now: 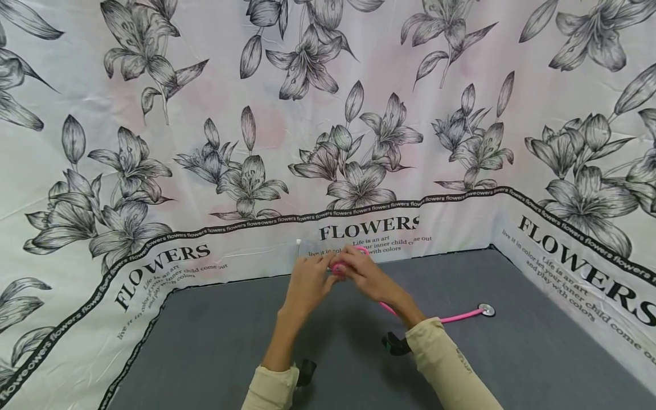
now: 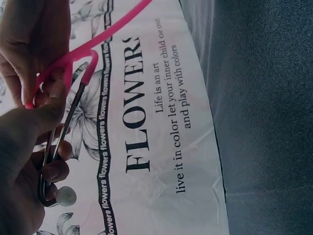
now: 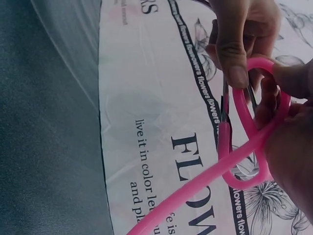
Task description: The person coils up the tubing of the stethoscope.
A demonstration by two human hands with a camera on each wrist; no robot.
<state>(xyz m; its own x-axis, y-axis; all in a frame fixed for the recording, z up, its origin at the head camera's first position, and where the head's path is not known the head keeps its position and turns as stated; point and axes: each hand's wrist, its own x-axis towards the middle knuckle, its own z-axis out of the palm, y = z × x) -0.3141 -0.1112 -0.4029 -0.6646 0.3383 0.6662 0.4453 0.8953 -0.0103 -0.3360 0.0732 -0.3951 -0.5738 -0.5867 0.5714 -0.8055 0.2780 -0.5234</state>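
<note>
At the left, the left hand (image 1: 307,279) curls its fingers around the metal ear tubes (image 2: 72,110) of a pink stethoscope (image 1: 461,315), and a pale eartip (image 1: 299,242) sticks up just past its knuckles. A black wrist strap (image 1: 307,373) shows beside that sleeve (image 1: 274,387). Between the hands, which are close together above the far part of the grey counter (image 1: 215,341), the pink tubing crosses itself in a loop (image 3: 239,105), with the left thumb against one side of it. The right hand (image 1: 365,279) pinches the other side of the loop between thumb and fingers. From there the tubing passes beneath the right forearm and runs rightward to the round metal chest piece (image 1: 486,310), which lies on the counter, well apart from both hands.
</note>
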